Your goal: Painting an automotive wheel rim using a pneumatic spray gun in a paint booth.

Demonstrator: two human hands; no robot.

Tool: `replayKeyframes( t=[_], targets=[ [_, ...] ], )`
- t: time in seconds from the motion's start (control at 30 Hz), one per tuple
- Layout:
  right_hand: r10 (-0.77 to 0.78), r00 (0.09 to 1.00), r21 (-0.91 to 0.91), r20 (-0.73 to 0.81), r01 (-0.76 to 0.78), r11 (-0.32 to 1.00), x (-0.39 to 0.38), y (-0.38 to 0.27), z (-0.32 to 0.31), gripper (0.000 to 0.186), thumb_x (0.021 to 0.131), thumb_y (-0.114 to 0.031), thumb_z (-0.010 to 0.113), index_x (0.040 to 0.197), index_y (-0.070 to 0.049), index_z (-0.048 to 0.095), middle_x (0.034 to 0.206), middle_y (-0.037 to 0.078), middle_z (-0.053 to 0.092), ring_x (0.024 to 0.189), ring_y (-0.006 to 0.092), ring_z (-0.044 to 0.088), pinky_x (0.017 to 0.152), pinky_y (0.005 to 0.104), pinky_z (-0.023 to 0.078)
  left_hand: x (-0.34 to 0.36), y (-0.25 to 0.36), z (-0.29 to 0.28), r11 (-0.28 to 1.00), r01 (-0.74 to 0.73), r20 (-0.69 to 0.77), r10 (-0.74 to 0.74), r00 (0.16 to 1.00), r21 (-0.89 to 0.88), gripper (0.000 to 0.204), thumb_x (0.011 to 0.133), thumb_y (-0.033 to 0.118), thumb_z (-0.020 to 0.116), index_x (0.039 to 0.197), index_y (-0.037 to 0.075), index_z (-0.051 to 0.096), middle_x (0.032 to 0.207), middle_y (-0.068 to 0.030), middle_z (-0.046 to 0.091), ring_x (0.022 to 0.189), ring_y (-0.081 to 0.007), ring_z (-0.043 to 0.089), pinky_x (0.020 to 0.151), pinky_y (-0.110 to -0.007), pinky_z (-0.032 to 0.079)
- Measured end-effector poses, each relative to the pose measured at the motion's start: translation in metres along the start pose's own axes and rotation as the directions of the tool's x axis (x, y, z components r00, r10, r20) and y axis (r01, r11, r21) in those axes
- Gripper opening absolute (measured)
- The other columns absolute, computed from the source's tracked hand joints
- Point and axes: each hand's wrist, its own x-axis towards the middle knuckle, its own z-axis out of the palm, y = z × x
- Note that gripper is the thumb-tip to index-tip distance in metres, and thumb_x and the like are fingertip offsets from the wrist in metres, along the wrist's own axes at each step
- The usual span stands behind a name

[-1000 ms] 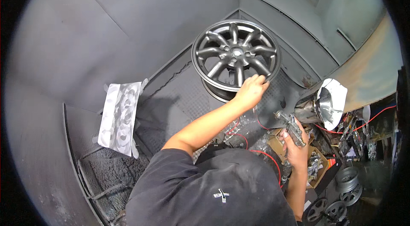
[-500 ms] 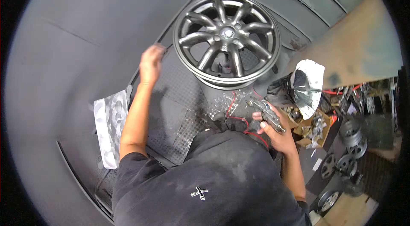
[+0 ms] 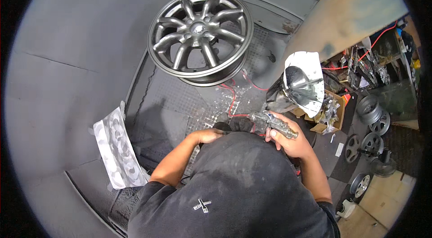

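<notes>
My right hand [image 3: 290,136] is closed around a paint-spattered metal spray gun [image 3: 274,123], held in front of my body at the right. A thin red air hose [image 3: 232,103] runs up to it from the floor. My left hand [image 3: 208,136] is at my waist, against the front of my dark shirt. Its fingertips are hidden there, so what it touches does not show. Beyond both hands, a glossy dark grey alloy wheel [image 3: 209,51] lies face up, raised above the floor, apart from either hand.
White paper with grey paint marks [image 3: 119,148] hangs at the left. A paint-stained white paper cone [image 3: 306,83] stands on a dark wrapped holder beside my right hand. Right of it are a cardboard box [image 3: 333,114] of scraps and several wheels [image 3: 380,123]. Grey walls [image 3: 67,80] enclose the left.
My left hand has come down from beside the wheel to my waist. The right hand still holds the spray gun. The view has turned, so the wheel appears farther left.
</notes>
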Motion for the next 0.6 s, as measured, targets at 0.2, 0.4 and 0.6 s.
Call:
replayKeyframes(
  t=[0.2, 0.4, 0.6],
  targets=[
    [-0.054, 0.974, -0.241, -0.221, -0.001, 0.970, -0.015, -0.008, -0.068, 0.048, 0.094, -0.016, 0.069, 0.138, -0.004, 0.056, 0.094, 0.004, 0.067, 0.079, 0.0093, 0.061, 0.077, 0.0265, 0.051, -0.044, 0.146, -0.012, 0.849, 0.331, -0.477, -0.109, 0.872, 0.412, 0.032, 0.090, 0.027, 0.068, 0.115, 0.008, 0.070, 0.101, -0.0157, 0.074, 0.090, -0.0309, 0.071, 0.080, -0.042, 0.054],
    [-0.184, 0.868, -0.210, -0.460, 0.095, 0.973, -0.021, -0.005, -0.126, 0.050, 0.094, -0.017, 0.068, 0.141, -0.007, 0.054, 0.103, 0.005, 0.067, 0.080, 0.0110, 0.063, 0.073, 0.0279, 0.053, -0.051, 0.231, -0.030, 0.731, 0.221, -0.763, 0.601, 0.238, 0.646, 0.037, 0.086, 0.018, 0.074, 0.119, 0.004, 0.067, 0.114, -0.0172, 0.070, 0.107, -0.0332, 0.068, 0.093, -0.039, 0.052],
    [-0.164, 0.925, -0.158, -0.343, 0.116, 0.981, -0.025, 0.010, -0.115, 0.051, 0.093, -0.017, 0.071, 0.140, -0.007, 0.055, 0.093, 0.002, 0.067, 0.070, 0.0084, 0.060, 0.064, 0.0247, 0.051, -0.030, 0.212, -0.058, 0.578, 0.409, -0.707, 0.555, 0.438, 0.706, 0.064, 0.097, 0.034, 0.060, 0.150, 0.006, 0.040, 0.154, -0.0185, 0.041, 0.146, -0.0350, 0.033, 0.121, -0.051, 0.020]
  ],
)
